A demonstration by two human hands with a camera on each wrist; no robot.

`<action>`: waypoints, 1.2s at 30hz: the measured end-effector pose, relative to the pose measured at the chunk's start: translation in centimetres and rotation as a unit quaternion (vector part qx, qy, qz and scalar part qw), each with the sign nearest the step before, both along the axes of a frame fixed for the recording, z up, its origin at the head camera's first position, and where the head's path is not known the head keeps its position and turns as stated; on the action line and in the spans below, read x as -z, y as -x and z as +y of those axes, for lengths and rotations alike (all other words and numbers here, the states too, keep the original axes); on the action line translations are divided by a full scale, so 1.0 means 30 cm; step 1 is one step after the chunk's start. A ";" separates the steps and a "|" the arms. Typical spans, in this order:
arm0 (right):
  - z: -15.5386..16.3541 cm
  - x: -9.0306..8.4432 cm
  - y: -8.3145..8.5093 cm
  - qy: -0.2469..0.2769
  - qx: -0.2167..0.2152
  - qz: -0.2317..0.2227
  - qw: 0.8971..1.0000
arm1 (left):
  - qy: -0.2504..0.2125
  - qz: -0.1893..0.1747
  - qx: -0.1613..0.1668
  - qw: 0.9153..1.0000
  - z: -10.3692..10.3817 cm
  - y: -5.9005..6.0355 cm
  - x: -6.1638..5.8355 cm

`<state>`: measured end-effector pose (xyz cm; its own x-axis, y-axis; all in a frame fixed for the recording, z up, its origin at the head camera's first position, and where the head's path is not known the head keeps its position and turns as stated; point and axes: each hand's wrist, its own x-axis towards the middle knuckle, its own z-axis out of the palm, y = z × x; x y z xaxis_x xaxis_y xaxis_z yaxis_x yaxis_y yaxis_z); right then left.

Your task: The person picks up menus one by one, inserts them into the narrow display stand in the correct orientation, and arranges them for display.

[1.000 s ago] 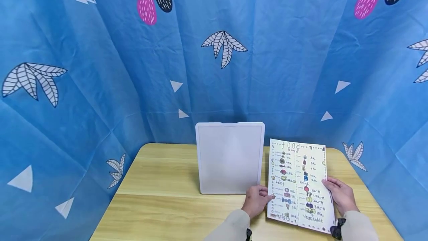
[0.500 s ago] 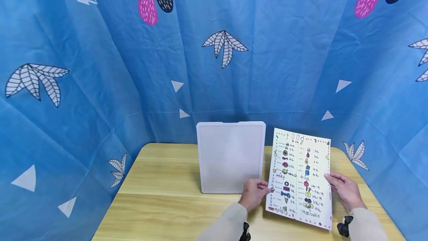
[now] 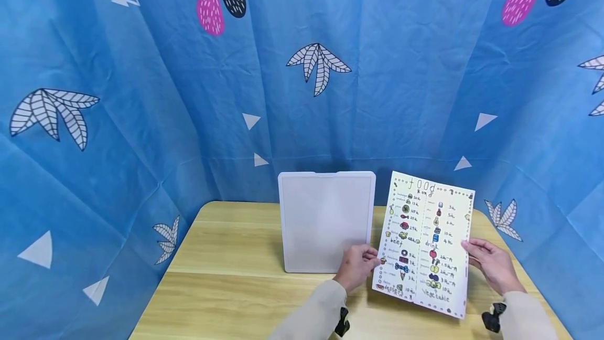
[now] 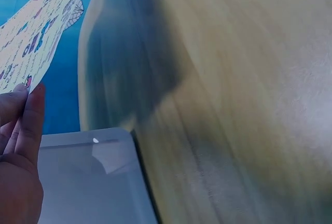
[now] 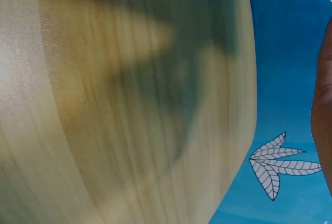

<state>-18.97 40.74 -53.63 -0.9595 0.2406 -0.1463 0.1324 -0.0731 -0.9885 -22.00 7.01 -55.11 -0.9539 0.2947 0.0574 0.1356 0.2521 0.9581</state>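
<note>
A hand-drawn paper menu, headed "food" with small coloured pictures and prices, is held up above the table and tilted. My left hand pinches its left edge near the lower part; in the left wrist view the thumb and fingers grip the paper's border. At its right edge my right hand pinches it, thumb on the front and the other fingers behind. Just left of the menu stands a white framed board, with a blank face. The right wrist view catches only the edge of the right hand.
The wooden table has rounded back corners, and the menu's shadow falls on it. A blue patterned cloth hangs close behind the table and along both sides.
Both hands have raised the menu and carried it slightly away from the body, its top now higher and tilted to the right. The white board has stayed in place.
</note>
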 end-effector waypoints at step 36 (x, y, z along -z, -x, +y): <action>0.012 -0.133 0.013 0.001 -0.056 0.093 0.994 | 0.011 0.060 0.023 0.998 -0.044 0.031 -0.175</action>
<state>-19.36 41.09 -49.63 -0.9908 0.1304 0.0361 -0.0456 -0.0706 -0.9965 -22.94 5.69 -49.86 -0.9258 0.3407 0.1637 0.2612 0.2636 0.9286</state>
